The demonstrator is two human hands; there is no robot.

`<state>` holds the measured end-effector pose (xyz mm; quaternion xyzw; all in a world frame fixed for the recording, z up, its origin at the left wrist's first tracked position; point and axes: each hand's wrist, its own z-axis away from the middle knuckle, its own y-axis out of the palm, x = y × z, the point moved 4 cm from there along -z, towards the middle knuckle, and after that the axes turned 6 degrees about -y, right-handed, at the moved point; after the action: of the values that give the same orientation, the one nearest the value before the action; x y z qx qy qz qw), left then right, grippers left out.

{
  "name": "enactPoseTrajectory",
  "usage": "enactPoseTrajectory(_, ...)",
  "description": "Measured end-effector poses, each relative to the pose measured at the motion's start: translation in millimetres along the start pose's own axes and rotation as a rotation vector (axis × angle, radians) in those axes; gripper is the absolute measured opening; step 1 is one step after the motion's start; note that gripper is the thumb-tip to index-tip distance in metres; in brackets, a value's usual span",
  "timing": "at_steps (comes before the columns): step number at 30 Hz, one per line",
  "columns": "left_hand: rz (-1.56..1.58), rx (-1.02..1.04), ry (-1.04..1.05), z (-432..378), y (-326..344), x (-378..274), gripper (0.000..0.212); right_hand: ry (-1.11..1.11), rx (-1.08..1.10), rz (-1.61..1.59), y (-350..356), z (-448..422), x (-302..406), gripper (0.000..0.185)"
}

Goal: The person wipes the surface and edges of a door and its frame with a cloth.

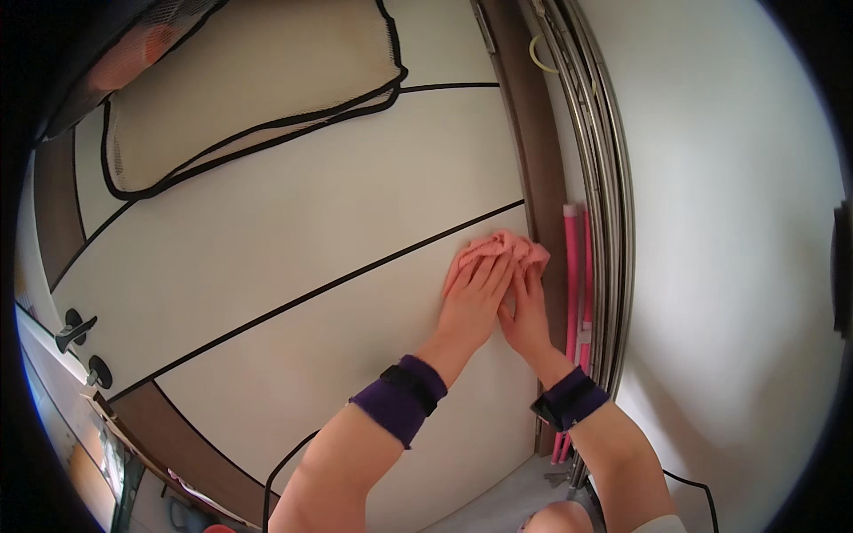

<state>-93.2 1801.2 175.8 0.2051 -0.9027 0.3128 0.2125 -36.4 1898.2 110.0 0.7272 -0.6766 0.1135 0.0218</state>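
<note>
A pink cloth (500,244) lies bunched against a cream door panel (320,353), close to its hinge-side edge. My left hand (474,296) presses on the cloth with its fingers pointing up the door. Beside it, my right hand (532,312) has its fingers on the cloth's right part, the two hands almost touching. Folds of the cloth stick out above the fingertips. Purple bands with black straps circle both wrists. The door bears black strips, one of which (340,283) runs slantwise just above the cloth.
Right of the brown door frame (543,146) stand folded metal poles (603,220) and pink poles (571,280), near a white wall (720,233). A mesh bag with black edging (260,73) hangs on the upper door. The door handle (76,328) is at far left.
</note>
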Motion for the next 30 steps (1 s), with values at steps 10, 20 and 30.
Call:
enactPoseTrajectory(10,-0.158,0.049,-0.033,86,-64,46,0.059,-0.003,0.056,0.033,31,15,95,0.083)
enactPoseTrajectory(20,-0.22,0.015,-0.263,228,-156,101,0.058,-0.124,0.191,-0.059,77,31,242,0.069)
enactPoseTrajectory(30,-0.353,-0.008,-0.587,390,-263,148,0.063,-0.453,0.171,-0.307,140,54,416,0.057)
